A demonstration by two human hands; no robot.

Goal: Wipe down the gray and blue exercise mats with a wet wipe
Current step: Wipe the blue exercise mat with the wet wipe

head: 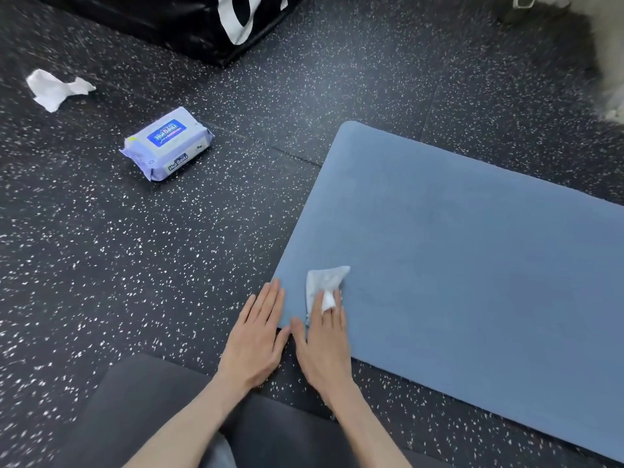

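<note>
The blue exercise mat [456, 251] lies flat on the speckled floor and fills the right half of the view. My right hand [322, 346] rests palm down on the mat's near left corner, pressing a white wet wipe [326, 282] under its fingers, with a fold of it pinched between two fingers. My left hand [255, 339] lies flat beside it with the fingers together, its fingertips touching the mat's left edge and the palm on the floor. No gray mat shows clearly.
A pack of wet wipes [167, 143] lies on the black speckled rubber floor [135, 265] at the upper left. A crumpled used wipe [55, 89] lies farther left. A black padded block [189, 21] stands at the top. My dark-trousered knees [141, 417] are at the bottom.
</note>
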